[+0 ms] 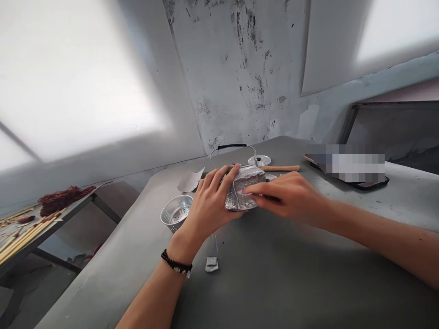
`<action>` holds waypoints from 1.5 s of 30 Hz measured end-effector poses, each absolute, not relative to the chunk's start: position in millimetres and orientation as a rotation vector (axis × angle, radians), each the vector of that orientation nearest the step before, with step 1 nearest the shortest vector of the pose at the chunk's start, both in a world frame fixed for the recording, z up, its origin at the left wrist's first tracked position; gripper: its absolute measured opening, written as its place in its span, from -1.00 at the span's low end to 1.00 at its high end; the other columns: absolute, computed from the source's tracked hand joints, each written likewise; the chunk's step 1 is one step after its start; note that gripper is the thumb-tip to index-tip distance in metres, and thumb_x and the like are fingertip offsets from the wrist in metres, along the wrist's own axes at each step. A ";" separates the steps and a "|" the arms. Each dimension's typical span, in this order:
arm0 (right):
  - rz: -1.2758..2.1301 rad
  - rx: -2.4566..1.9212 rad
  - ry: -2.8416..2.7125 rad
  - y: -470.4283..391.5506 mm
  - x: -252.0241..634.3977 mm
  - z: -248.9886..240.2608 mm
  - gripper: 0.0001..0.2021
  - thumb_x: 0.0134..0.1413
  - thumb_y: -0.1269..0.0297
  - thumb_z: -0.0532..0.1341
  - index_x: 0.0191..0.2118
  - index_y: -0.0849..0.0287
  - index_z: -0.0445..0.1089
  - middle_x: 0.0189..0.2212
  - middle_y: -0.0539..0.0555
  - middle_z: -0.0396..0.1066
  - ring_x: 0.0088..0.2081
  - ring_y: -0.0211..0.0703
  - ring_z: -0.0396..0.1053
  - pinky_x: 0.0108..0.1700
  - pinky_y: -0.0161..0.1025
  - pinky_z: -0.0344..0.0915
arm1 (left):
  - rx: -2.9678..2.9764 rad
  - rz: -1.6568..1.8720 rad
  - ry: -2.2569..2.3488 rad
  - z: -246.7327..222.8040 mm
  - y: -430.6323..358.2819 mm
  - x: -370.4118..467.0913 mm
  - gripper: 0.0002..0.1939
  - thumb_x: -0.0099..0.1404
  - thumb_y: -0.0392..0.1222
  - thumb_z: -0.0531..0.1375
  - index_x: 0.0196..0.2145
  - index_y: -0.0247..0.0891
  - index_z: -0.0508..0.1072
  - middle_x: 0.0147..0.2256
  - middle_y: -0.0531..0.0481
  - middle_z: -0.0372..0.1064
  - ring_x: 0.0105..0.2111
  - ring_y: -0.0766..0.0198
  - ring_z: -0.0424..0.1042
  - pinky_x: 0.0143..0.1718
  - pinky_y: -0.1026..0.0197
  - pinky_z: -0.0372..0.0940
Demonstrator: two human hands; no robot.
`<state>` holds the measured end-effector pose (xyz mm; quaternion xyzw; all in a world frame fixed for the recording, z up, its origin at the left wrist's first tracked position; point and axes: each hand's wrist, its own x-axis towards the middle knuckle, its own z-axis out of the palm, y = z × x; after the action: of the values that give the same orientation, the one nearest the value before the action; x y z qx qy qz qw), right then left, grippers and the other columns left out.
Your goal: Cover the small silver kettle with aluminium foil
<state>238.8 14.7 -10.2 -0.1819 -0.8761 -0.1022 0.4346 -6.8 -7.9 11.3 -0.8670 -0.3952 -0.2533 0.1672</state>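
A silvery kettle (252, 175) with a crumpled, foil-like side is tilted toward me above the grey table. Just behind it arches a wire handle with a black grip (232, 146), whose lower ends are partly hidden. My left hand (210, 198) is wrapped around the kettle's left side, fingers over the top and thumb beneath. On the crumpled face rest the index finger and thumb of my right hand (288, 194), close together; anything between them is hidden. Left of my left hand stands a perforated metal strainer basket (172, 214). Nearer me lies a small piece of grey foil-like material (211, 264).
A round lid with a black knob (263, 161) and a wooden tool handle (281, 168) lie behind the kettle. A sheet of paper (188, 182) is back left. A dark flat device, partly blurred (370, 185), lies right. Another table (65, 217) holds reddish cord and sticks.
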 end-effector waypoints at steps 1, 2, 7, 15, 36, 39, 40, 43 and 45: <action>-0.279 -0.469 -2.172 15.2 238.8 -10.4 -0.81 0.45 0.34 0.17 -0.11 0.12 0.57 -0.58 -0.10 0.42 -0.58 -0.32 0.26 -0.44 -0.28 0.10 | -2.465 -0.715 -1.112 11.1 -7.8 -6.8 0.09 0.24 0.05 0.47 0.50 -0.03 -0.05 0.39 -0.17 0.21 0.35 -0.13 0.24 0.35 -0.15 0.22; -0.297 -0.470 -2.191 15.6 238.5 -10.9 -0.80 0.45 0.33 0.17 -0.12 0.12 0.57 -0.58 -0.09 0.43 -0.58 -0.31 0.27 -0.44 -0.28 0.09 | -2.466 -0.710 -1.104 10.8 -7.7 -6.9 0.09 0.24 0.05 0.47 0.51 -0.02 -0.06 0.39 -0.17 0.21 0.35 -0.13 0.24 0.35 -0.16 0.21; -0.243 -0.430 -2.304 16.0 236.7 -15.4 -0.80 0.40 0.33 0.18 -0.22 0.11 0.56 -0.62 -0.11 0.37 -0.61 -0.31 0.19 -0.47 -0.26 0.05 | -2.481 -0.709 -1.125 11.1 -8.5 -7.5 0.09 0.24 0.03 0.46 0.51 -0.04 -0.07 0.40 -0.18 0.19 0.36 -0.13 0.23 0.34 -0.16 0.24; -0.312 -0.424 -2.287 14.1 235.6 -12.2 -0.77 0.43 0.33 0.16 -0.23 0.12 0.56 -0.60 -0.09 0.41 -0.59 -0.30 0.22 -0.45 -0.25 0.05 | -2.480 -0.701 -1.131 10.9 -9.8 -7.0 0.08 0.25 0.04 0.47 0.51 -0.03 -0.06 0.40 -0.16 0.20 0.35 -0.11 0.22 0.34 -0.15 0.24; -0.309 -0.454 -2.271 18.3 237.8 -10.3 -0.80 0.41 0.36 0.16 -0.20 0.14 0.54 -0.61 -0.09 0.40 -0.60 -0.29 0.25 -0.45 -0.24 0.03 | -2.493 -0.726 -1.171 10.2 -9.2 -8.7 0.14 0.21 0.00 0.50 0.52 0.03 -0.10 0.40 -0.16 0.18 0.36 -0.14 0.21 0.34 -0.20 0.26; -0.330 -0.501 -2.207 16.6 238.1 -7.8 -0.82 0.43 0.36 0.17 -0.13 0.18 0.55 -0.55 -0.03 0.48 -0.56 -0.27 0.32 -0.44 -0.24 0.04 | -2.497 -0.711 -1.155 10.5 -9.8 -8.0 0.13 0.22 -0.02 0.49 0.52 0.03 -0.10 0.40 -0.17 0.19 0.37 -0.15 0.21 0.35 -0.23 0.23; -0.340 -0.493 -2.236 16.0 237.8 -7.3 -0.81 0.43 0.37 0.16 -0.16 0.18 0.55 -0.55 -0.02 0.48 -0.57 -0.27 0.31 -0.44 -0.23 0.03 | -2.502 -0.706 -1.152 10.4 -9.8 -7.9 0.13 0.22 -0.01 0.49 0.52 0.03 -0.10 0.40 -0.17 0.19 0.37 -0.16 0.21 0.35 -0.23 0.23; -0.337 -0.442 -2.334 14.8 236.4 -8.6 -0.77 0.40 0.38 0.15 -0.31 0.14 0.50 -0.61 -0.07 0.39 -0.60 -0.30 0.22 -0.45 -0.23 -0.01 | -2.504 -0.712 -1.167 9.8 -9.5 -8.0 0.12 0.22 0.00 0.48 0.52 0.03 -0.09 0.41 -0.17 0.17 0.37 -0.16 0.21 0.34 -0.21 0.26; -0.334 -0.469 -2.288 14.7 235.3 -10.6 -0.79 0.38 0.39 0.14 -0.29 0.13 0.49 -0.62 -0.09 0.37 -0.61 -0.31 0.21 -0.46 -0.24 -0.02 | -2.499 -0.722 -1.175 9.5 -9.3 -7.9 0.12 0.22 0.00 0.48 0.52 0.04 -0.09 0.41 -0.16 0.18 0.37 -0.15 0.21 0.33 -0.21 0.27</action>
<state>235.3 14.7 -10.6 -0.1837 -0.8966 -0.1310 0.3811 -7.9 -9.3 9.5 -0.8665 -0.4073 -0.2504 0.1434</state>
